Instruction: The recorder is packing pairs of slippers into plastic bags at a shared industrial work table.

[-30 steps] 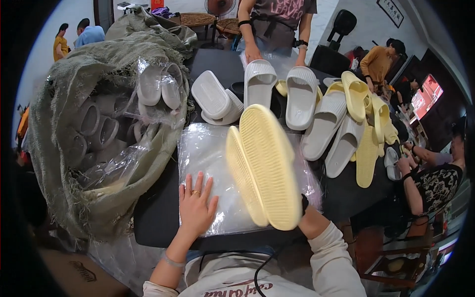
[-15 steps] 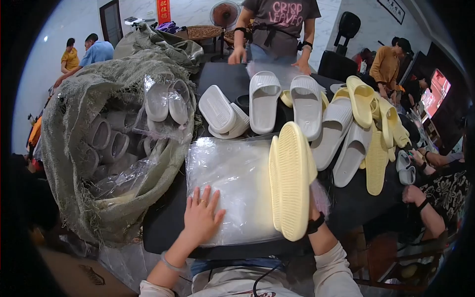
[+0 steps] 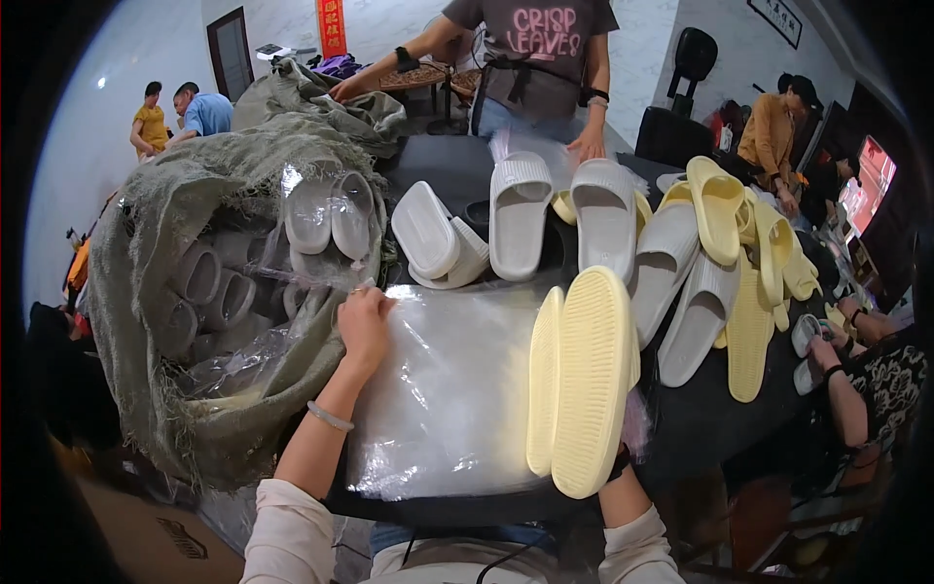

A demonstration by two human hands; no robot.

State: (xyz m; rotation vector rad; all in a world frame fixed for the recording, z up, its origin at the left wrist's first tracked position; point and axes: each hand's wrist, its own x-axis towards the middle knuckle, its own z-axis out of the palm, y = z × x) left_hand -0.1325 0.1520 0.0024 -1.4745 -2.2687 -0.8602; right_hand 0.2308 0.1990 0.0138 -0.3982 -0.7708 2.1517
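My left hand [image 3: 364, 329] is closed at the upper left corner of a stack of clear plastic bags [image 3: 438, 389], its fingertips pinched on the bag's edge. A pair of pale yellow slippers [image 3: 593, 380] stands soles-out over the right side of the bags. Behind them my right hand is hidden and holds the pair; only the wrist and forearm [image 3: 625, 498] show below. Grey slide slippers [image 3: 520, 214] lie in a row just beyond the bags.
A green woven sack [image 3: 146, 321] at left holds several bagged grey slippers [image 3: 309, 219]. More yellow slippers [image 3: 747, 331] are heaped at right on the black table [image 3: 671, 438]. Across it stands a person in a dark shirt [image 3: 545, 58]; another person's hands [image 3: 827, 346] work at far right.
My left hand has gone from lying flat on the bags to their upper left corner, fingers now closed. The yellow slippers have shifted slightly nearer. The person opposite now reaches toward the sack.
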